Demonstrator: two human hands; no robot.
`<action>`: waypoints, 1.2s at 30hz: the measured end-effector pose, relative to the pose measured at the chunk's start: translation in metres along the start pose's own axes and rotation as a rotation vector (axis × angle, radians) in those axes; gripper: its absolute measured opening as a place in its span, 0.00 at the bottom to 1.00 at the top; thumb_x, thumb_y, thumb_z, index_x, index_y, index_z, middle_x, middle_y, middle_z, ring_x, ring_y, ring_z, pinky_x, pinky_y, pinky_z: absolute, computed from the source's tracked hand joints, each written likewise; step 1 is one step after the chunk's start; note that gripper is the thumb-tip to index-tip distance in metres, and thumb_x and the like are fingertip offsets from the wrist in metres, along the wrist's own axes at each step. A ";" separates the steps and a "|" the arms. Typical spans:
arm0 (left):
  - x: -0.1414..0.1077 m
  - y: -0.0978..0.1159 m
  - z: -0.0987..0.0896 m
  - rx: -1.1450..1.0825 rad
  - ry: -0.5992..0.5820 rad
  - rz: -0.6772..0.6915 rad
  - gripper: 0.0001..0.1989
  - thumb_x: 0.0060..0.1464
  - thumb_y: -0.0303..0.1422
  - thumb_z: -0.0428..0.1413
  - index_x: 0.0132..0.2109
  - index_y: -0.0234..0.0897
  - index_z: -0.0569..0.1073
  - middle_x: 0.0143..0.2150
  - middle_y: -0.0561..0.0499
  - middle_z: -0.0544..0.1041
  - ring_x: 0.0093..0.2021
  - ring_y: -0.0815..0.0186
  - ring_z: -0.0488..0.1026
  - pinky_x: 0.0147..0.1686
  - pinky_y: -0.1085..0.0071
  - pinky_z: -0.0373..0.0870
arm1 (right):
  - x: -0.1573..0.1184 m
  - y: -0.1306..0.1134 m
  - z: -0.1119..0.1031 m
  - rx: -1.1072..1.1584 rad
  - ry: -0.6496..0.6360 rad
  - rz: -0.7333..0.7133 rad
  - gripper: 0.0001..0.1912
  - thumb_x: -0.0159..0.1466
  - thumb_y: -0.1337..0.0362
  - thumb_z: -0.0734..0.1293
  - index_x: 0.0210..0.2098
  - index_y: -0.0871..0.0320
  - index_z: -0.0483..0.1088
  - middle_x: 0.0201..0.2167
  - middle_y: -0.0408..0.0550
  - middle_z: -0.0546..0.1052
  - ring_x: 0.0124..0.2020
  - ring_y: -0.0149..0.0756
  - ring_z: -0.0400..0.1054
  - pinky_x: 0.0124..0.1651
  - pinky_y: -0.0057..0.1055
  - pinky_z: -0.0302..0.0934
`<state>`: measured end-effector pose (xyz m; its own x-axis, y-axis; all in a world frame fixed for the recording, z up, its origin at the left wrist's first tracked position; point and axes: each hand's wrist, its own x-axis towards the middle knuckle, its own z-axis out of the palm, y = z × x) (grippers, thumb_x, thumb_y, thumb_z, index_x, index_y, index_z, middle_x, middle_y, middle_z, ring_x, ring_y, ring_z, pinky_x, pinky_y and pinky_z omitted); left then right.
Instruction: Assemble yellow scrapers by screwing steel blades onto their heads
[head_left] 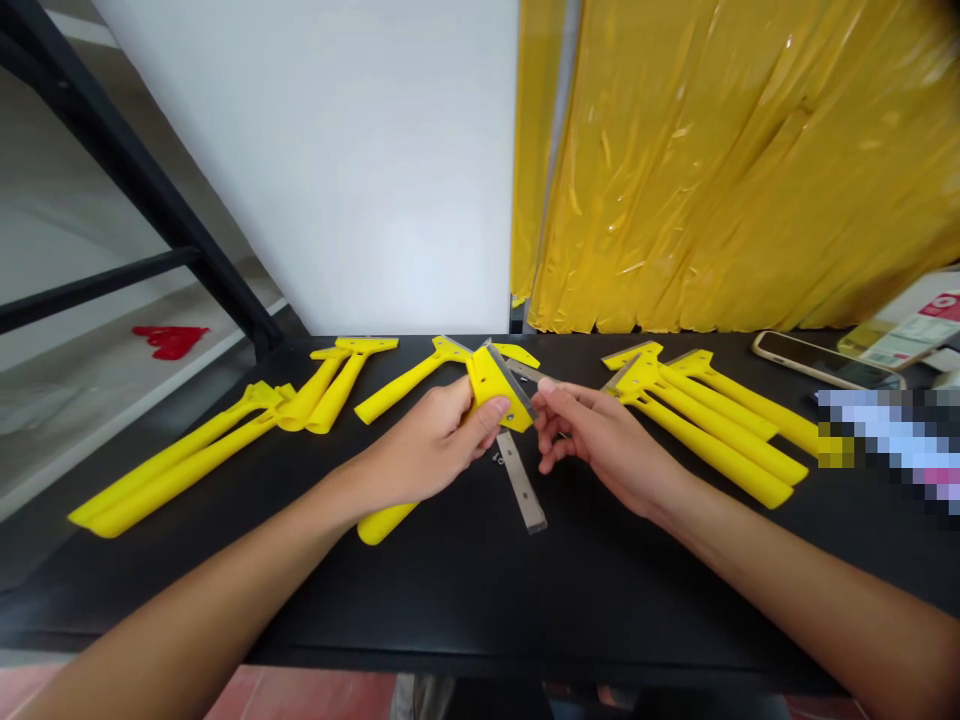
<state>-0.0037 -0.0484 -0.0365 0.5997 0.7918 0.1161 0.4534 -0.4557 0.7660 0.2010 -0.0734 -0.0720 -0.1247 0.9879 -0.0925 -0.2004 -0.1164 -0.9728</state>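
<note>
My left hand (442, 440) is closed round a yellow scraper (491, 385), its head tilted up with a metal strip along the right edge. Part of its handle shows below the hand. My right hand (581, 425) is just right of the scraper head, thumb and index finger pinched near the strip's edge; what they hold, if anything, is too small to make out. Below the hands a metal plate with holes (523, 485) lies on the black table (450, 610), small screws (497, 458) beside its upper end. Another metal strip (523, 370) lies behind the scraper head.
Yellow handles (180, 460) lie at the left, more scrapers (360, 370) behind them. One scraper (409, 385) lies behind my left hand, several scrapers (712, 430) at the right. A phone (825, 362) is at the back right. Yellow plastic sheeting (735, 170) hangs behind.
</note>
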 end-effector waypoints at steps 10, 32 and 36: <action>-0.004 -0.005 0.006 0.498 0.225 0.175 0.11 0.70 0.39 0.47 0.38 0.39 0.62 0.27 0.55 0.66 0.24 0.68 0.62 0.27 0.68 0.56 | -0.003 -0.005 -0.002 0.208 -0.103 0.218 0.16 0.64 0.54 0.72 0.37 0.63 0.81 0.31 0.48 0.76 0.24 0.26 0.67 0.25 0.25 0.72; -0.008 -0.010 0.036 1.071 0.220 0.607 0.18 0.65 0.23 0.47 0.60 0.22 0.64 0.49 0.34 0.77 0.51 0.50 0.76 0.54 0.50 0.74 | 0.000 0.002 -0.008 0.280 -0.083 0.170 0.13 0.58 0.57 0.77 0.29 0.61 0.77 0.22 0.39 0.68 0.23 0.25 0.58 0.27 0.25 0.56; -0.011 -0.001 0.028 0.695 0.210 0.445 0.15 0.63 0.31 0.53 0.55 0.31 0.67 0.49 0.39 0.78 0.50 0.52 0.76 0.51 0.53 0.75 | 0.001 0.000 -0.008 0.079 -0.063 0.033 0.12 0.58 0.56 0.77 0.31 0.60 0.80 0.23 0.40 0.70 0.23 0.25 0.56 0.27 0.26 0.53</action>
<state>0.0076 -0.0682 -0.0557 0.7141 0.5074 0.4823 0.5475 -0.8341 0.0669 0.2087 -0.0719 -0.0737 -0.1934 0.9751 -0.1085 -0.2711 -0.1594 -0.9493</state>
